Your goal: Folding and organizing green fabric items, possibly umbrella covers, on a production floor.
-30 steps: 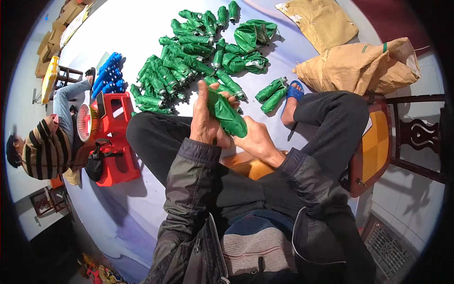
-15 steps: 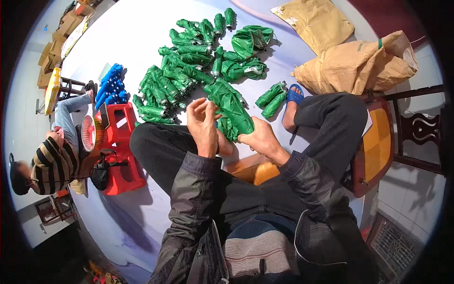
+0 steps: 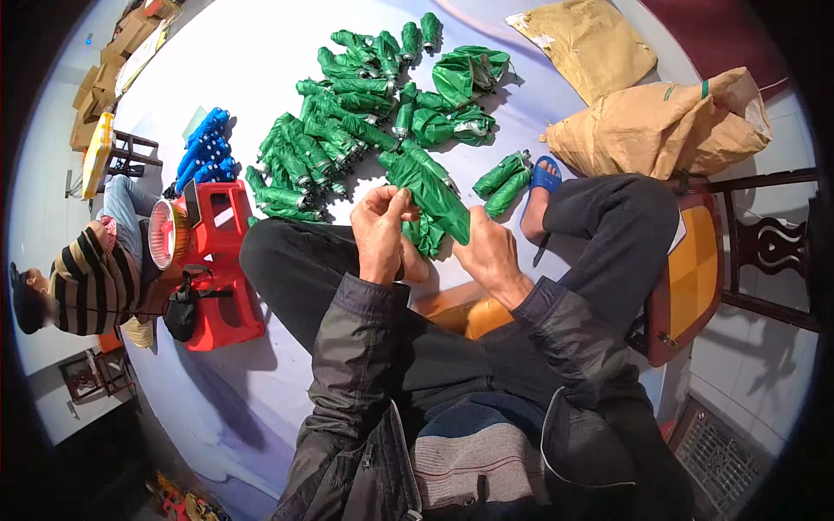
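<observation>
A green folding umbrella (image 3: 432, 193), its cloth gathered into a slim bundle, slants in front of me. My right hand (image 3: 489, 253) is closed round its near end. Beside the umbrella's left edge, my left hand (image 3: 379, 231) has thumb and fingers pinched together. Anything between those fingertips is too small to make out. Just under the held umbrella lies some loose green cloth (image 3: 424, 236). Beyond my hands, a large pile of rolled green umbrellas (image 3: 326, 143) covers the pale surface. Looser, partly spread green umbrellas (image 3: 465, 76) lie to its right.
Two rolled umbrellas (image 3: 502, 184) rest near my foot in a blue slipper (image 3: 545, 176). Tan sacks (image 3: 651, 130) lie at the far right. On the left are a red plastic stool (image 3: 221, 286), blue polka-dot cloth bundles (image 3: 207, 152) and a seated person in a striped top (image 3: 95, 282).
My left fingers have gone from loosely spread to pinched beside the umbrella. The umbrella's cloth looks narrower, and my right hand has shifted slightly right, its back turned more upward.
</observation>
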A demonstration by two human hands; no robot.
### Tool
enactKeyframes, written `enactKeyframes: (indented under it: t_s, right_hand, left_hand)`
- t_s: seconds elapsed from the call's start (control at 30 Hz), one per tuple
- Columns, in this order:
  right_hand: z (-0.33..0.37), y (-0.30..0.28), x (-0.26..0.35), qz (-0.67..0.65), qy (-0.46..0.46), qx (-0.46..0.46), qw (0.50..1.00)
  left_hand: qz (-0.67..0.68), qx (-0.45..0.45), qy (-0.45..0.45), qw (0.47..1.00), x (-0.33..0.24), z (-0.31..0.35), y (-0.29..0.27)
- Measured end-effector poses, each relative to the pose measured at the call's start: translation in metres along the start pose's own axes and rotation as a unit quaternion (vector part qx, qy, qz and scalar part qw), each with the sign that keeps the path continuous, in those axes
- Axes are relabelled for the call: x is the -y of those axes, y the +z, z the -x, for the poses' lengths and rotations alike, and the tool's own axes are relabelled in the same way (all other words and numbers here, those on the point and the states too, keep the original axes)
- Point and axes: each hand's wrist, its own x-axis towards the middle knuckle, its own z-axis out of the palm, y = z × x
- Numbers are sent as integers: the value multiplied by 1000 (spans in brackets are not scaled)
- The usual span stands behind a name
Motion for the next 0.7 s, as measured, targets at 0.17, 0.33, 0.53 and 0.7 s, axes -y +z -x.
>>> enactKeyframes:
  t_s: [0.17,0.33,0.53,0.7]
  right_hand:
    - [-2,0,-2,13,-44,-41,998]
    - [0,-8,-6,73,-49,-29,996]
    - [2,-10,-3,68,-93,-21,993]
    - [0,-6,2,78,-111,-27,990]
  left_hand:
    - [118,14,-17,993,0,0,-4]
    - [159,27,-79,984,-18,6,11]
    - [91,-1,-66,994,-8,1,-1]
    - [221,-21,-91,971,11,-6,-14]
